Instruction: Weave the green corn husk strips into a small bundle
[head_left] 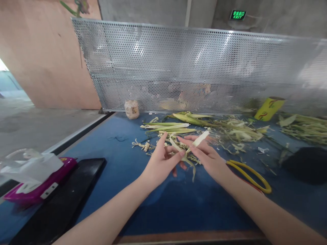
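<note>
My left hand (160, 160) and my right hand (206, 156) meet above the blue table (122, 166). Together they hold a small pale ear of baby corn (200, 139) with thin green husk strips (190, 162) hanging from it. My right hand grips the ear, which points up and to the right. My left hand pinches a husk strip at the ear's lower end, its other fingers stretched out. Behind the hands lie unpeeled green ears (171, 127) and bits of peeled husk (143, 145).
Yellow-handled scissors (251, 175) lie just right of my right hand. A heap of husks (240, 131) and more stalks (304, 129) lie at the right. A perforated metal screen (194, 68) backs the table. At the left are a black tray (66, 200) and a magenta box (43, 185).
</note>
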Demonstrator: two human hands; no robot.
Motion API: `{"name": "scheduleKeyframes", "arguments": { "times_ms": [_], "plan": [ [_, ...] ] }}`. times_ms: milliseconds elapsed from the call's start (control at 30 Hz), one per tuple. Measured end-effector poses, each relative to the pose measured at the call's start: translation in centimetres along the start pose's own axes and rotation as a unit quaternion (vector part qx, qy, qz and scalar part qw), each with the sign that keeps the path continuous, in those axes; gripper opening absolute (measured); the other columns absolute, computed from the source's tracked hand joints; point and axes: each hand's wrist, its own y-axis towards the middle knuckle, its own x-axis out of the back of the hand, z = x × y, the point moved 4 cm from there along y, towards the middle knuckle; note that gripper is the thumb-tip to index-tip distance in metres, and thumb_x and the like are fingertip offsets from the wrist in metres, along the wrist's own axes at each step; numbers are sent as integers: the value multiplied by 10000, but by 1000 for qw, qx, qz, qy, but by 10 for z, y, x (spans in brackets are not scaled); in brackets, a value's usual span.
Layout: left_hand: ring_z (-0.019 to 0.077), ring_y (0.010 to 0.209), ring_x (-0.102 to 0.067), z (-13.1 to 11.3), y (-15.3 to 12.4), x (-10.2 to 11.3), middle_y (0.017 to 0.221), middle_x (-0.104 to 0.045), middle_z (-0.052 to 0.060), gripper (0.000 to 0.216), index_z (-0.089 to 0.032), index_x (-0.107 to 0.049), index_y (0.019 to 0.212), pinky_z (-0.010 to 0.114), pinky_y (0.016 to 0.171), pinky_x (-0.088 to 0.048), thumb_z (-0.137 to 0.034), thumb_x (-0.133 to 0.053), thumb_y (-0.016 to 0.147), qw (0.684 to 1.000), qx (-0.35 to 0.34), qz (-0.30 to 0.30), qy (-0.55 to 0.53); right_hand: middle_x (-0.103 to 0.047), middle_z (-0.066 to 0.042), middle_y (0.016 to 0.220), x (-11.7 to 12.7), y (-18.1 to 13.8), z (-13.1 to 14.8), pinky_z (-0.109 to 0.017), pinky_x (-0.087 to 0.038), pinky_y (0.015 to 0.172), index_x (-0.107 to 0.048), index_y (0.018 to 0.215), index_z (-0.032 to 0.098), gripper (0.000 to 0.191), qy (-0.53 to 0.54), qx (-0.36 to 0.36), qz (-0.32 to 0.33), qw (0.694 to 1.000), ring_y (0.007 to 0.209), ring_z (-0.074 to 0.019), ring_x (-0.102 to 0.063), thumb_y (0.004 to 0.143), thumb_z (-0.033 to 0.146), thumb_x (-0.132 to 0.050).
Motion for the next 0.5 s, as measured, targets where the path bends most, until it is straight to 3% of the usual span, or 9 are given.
{"name": "scheduleKeyframes", "arguments": {
  "times_ms": [100,300,500],
  "plan": [
    [124,537,-603,0,-2,-3,891,-577,27,945,-279,74,1382,165,308,-338,-194,-597,723,1000,15,12,-13,-509,-47,1180,1,0,3,-383,-356,951,-625,1082,308,307,-32,21,7,999,1180,-218,-401,864,375,-419],
    [89,494,-554,-1,-5,-5,753,-594,5,911,-244,44,1392,152,346,-326,-230,-600,748,998,24,56,16,-525,-46,1159,-2,-2,3,-372,-447,846,-649,1039,320,292,-15,1,22,1000,1121,-239,-465,859,373,-425],
    [64,484,-502,-4,-9,-6,678,-536,-34,881,-263,35,1395,140,351,-356,-228,-581,765,993,5,78,87,-559,-19,1104,5,1,2,-368,-354,950,-679,976,314,257,24,19,-8,999,1102,-207,-475,850,341,-457]
  ]
}}
